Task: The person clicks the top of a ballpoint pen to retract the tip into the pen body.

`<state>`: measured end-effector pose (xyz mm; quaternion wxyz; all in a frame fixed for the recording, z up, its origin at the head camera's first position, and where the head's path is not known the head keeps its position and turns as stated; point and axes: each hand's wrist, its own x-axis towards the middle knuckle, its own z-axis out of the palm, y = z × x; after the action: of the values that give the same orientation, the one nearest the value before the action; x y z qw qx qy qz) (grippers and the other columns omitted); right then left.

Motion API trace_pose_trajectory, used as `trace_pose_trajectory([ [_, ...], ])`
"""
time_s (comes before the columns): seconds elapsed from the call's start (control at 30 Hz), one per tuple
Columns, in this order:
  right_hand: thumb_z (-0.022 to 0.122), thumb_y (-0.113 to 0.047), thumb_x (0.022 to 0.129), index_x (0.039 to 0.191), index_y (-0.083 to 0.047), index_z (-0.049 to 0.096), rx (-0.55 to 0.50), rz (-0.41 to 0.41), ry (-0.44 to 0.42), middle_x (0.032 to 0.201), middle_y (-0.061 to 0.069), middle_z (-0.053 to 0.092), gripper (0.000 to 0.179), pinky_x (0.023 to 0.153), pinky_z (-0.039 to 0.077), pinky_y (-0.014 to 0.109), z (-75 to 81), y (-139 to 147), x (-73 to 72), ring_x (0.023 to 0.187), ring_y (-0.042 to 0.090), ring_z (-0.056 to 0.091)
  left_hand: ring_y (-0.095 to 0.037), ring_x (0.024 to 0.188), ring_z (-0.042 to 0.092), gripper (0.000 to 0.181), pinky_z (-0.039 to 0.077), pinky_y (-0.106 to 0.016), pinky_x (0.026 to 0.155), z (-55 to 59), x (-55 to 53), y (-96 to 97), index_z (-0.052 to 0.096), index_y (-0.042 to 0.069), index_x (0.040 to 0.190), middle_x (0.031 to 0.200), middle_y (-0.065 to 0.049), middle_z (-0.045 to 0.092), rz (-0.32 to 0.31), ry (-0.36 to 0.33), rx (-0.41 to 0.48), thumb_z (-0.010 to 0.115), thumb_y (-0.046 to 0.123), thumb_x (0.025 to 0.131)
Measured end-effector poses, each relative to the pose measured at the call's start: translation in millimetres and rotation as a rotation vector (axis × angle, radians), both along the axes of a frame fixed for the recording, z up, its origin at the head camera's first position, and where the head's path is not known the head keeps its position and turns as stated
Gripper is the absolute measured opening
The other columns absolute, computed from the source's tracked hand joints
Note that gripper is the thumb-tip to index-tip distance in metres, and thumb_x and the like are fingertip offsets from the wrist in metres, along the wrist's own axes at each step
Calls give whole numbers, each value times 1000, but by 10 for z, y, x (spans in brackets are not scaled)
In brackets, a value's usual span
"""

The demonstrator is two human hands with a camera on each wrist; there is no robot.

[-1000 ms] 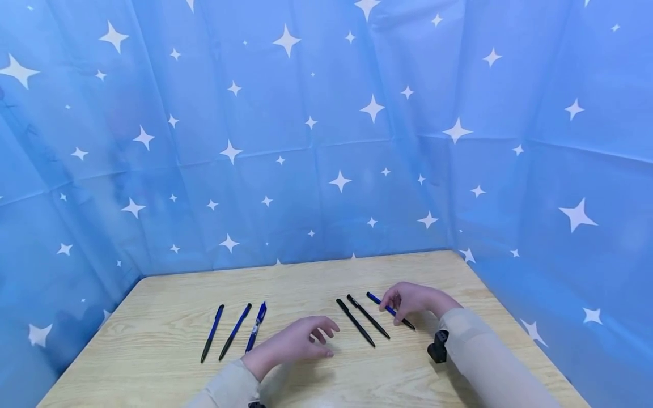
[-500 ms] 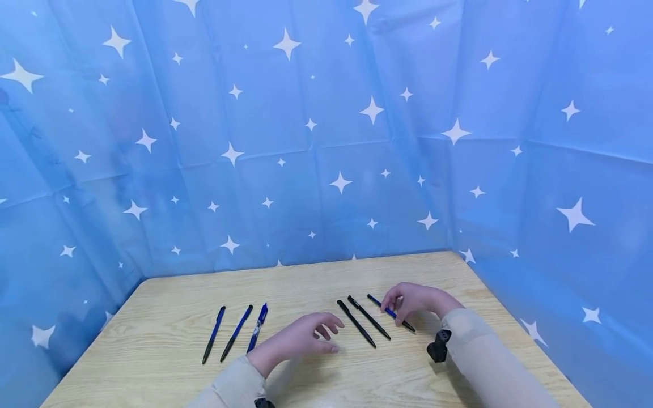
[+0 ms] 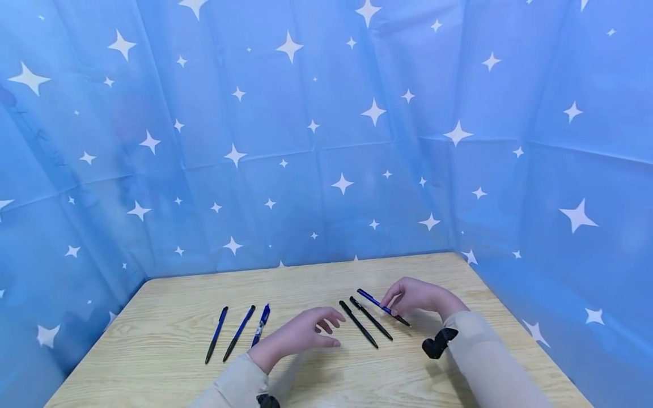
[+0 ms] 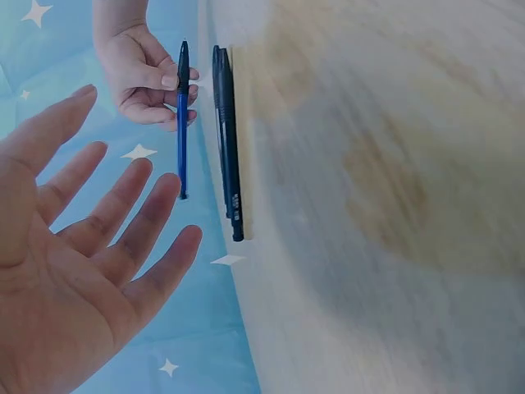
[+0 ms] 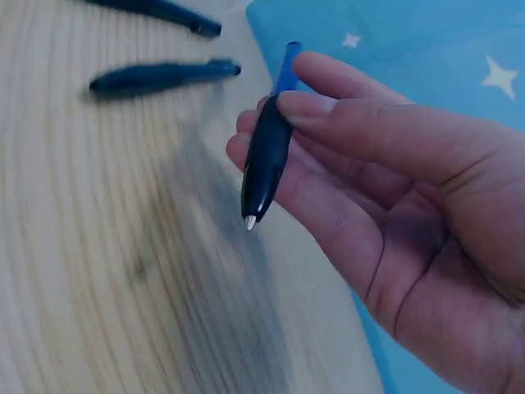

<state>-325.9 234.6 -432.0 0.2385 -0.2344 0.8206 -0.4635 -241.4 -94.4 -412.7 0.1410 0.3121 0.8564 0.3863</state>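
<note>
My right hand (image 3: 420, 296) pinches a blue pen (image 3: 368, 296) with a black grip section between thumb and fingers. In the right wrist view the pen's black grip (image 5: 267, 160) and metal tip point down, off the tabletop. Just left of it lie two black pens (image 3: 359, 324), side by side and slanted. My left hand (image 3: 305, 333) hovers over the table with nothing in it, its fingers relaxed and spread, as the left wrist view shows the bare palm (image 4: 74, 279). The nearest pens to its fingertips are the two black ones.
Left of my left arm lie two blue-and-black pens (image 3: 238, 333) (image 3: 216, 335) and a blue pen with a printed label (image 3: 261, 323), partly hidden by the forearm. The wooden table (image 3: 301, 286) meets a blue star-patterned curtain (image 3: 306, 187) at the back and sides.
The blue pen in my right hand has risen off the table and shifted slightly left and up. My left hand has drifted a little right and up.
</note>
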Motion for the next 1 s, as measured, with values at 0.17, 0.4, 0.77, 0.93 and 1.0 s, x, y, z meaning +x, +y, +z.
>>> trace_pose_trajectory([
  [0.17,62,12,85,112,7,69,-88,62,-14,115,22,65,28,64,48,31,58,-102,25,90,25,66,-18,104,61,41,50,-35,88,70,-43,-47,60,21,128,117,0,62,29,9,36,73,25,89],
  [0.4,61,11,86,116,12,64,-220,92,-19,115,22,65,30,75,56,34,189,-271,78,103,47,62,-21,109,60,40,50,-36,89,228,-124,-92,59,26,128,118,4,60,99,20,125,72,29,90],
  [0.77,68,4,87,114,-4,68,-246,104,69,115,13,63,28,82,54,42,328,-517,231,106,40,60,-26,109,60,45,52,-35,88,399,-242,-46,56,17,133,117,-2,61,149,63,247,71,25,91],
  [0.93,71,3,86,113,-1,69,-275,67,138,128,14,55,27,85,53,40,379,-652,266,109,33,59,-23,104,63,45,53,-37,88,497,-282,-19,55,12,134,113,-5,63,213,123,360,71,17,92],
  [1.0,72,2,85,110,2,70,-289,51,168,129,15,53,26,87,52,40,397,-695,282,112,30,57,-22,101,64,44,52,-38,88,522,-298,-5,55,10,133,110,-5,64,230,143,401,70,13,92],
])
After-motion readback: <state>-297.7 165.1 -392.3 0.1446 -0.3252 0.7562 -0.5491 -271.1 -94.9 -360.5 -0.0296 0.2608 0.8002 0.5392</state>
